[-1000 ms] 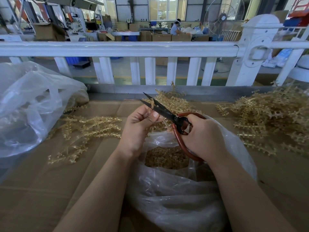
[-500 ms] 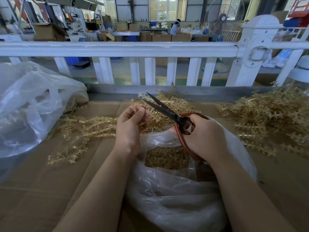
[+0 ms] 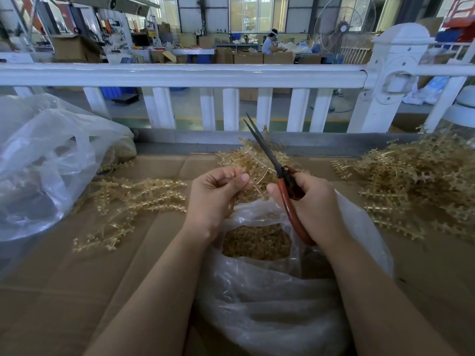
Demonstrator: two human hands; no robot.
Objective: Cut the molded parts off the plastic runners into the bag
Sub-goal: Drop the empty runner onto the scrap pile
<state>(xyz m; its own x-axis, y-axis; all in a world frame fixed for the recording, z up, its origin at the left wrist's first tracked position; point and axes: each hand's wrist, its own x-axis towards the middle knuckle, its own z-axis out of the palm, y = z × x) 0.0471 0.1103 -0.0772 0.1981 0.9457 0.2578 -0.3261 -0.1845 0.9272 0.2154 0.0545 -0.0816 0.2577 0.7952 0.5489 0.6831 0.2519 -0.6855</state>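
Holding a thin runner (image 3: 258,182) pinched between thumb and curled fingers, the left hand (image 3: 216,196) keeps it directly above the mouth of the bag (image 3: 270,304), so anything snipped off should drop straight in. The right hand (image 3: 312,201) is wrapped around the red handles of the scissors (image 3: 279,173); the dark blades point up and away toward the white fence (image 3: 180,74) and stand almost together, clear of the runner, which looks like a pause between cuts rather than a cut under way.

Inside the bag, a mound of small tan cut parts (image 3: 257,242) shows through the opening, so the work is well along. The bag sits close to the body between the forearms, within easy reach of both hands.

Sorting by side seems deliberate: a big tangled heap of runners (image 3: 416,176) lies to the right, a looser spread (image 3: 128,201) lies to the left, and another clump (image 3: 253,155) lies just behind the hands. Whether the left spread is stripped I cannot tell. A second, crumpled plastic bag (image 3: 46,160) rests at far left on the cardboard-covered table (image 3: 64,291).
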